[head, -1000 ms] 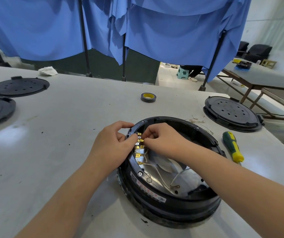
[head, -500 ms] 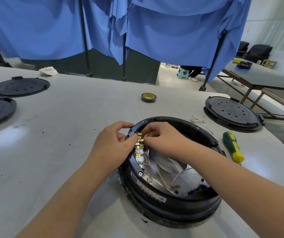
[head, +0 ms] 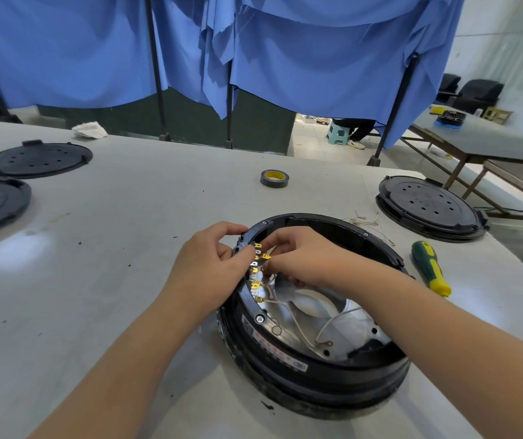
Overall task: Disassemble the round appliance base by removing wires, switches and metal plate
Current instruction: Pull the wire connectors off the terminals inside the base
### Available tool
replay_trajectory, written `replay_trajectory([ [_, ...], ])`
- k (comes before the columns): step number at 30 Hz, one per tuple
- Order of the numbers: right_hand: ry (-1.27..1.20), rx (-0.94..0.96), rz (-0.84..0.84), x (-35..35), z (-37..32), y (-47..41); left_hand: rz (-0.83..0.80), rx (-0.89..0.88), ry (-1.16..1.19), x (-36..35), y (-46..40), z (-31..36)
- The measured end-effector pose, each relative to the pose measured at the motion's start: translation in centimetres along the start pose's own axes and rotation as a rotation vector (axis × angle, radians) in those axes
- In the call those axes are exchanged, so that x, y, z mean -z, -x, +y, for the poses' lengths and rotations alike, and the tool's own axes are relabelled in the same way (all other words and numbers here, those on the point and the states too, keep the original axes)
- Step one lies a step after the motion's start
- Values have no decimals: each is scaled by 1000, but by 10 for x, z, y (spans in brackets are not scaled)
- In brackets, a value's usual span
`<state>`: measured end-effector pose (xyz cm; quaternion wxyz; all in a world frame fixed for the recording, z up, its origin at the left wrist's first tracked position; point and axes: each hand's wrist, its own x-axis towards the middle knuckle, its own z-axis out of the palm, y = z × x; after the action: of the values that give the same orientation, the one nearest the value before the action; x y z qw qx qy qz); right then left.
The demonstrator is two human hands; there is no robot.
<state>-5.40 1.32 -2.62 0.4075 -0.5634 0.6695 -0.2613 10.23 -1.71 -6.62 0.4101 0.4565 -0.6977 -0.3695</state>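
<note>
The round base (head: 314,315) sits on the bench (head: 111,248), near the front edge & a bit to the right. It's open on top, so you can look right inside. No cover on it now.

Left hand (head: 212,267) is on the rim at the far-left side. Its fingers curl over the rim & hold it there, thumb tip by the little metal tabs (head: 257,274). Right hand (head: 301,258) reaches inside from the right. Its fingers are curled & pinched tight at 1 of the gold tabs, prob. a wire end, but I can't see the fingertips well enough to be sure what they've got.

How far along? I'd say early-to-middle. The row of tabs is on the rim, abt 6 or 7 of them. Thin pale wires (head: 310,324) run from the tabs down across the shiny metal plate (head: 333,315), & a ring end lies loose near the bottom. The plate is in the base, not out yet. At least 1 screw (head: 259,318) is in the rim too.

Some loose wire bits (head: 367,221) lie on the bench just past the base, so maybe a few came out already.

Left to do, I think: rest of the wires, the switches, then the plate.

A green & yellow screwdriver (head: 431,269) lies to the right. Tape roll (head: 274,178) is farther back. 3 black round covers (head: 427,205) lie around, 1 right, 2 left.
</note>
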Motion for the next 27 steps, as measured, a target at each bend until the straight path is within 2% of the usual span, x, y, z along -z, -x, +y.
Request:
replay_trajectory([
  [6,72,51,82,1,6,0,6,-11,7,1,0,0],
  [9,342,170,214,6,11,4,-5,-1,12,1,0,2],
  [11,393,237,261,9,9,8,-10,1,14,1,0,2],
  [15,398,303,230,12,-4,18,-14,-4,13,1,0,2],
  [20,484,311,71,8,-6,35,-8,1,6,0,0,2],
  [27,397,328,124,-11,1,39,6,-32,-25,0,0,1],
])
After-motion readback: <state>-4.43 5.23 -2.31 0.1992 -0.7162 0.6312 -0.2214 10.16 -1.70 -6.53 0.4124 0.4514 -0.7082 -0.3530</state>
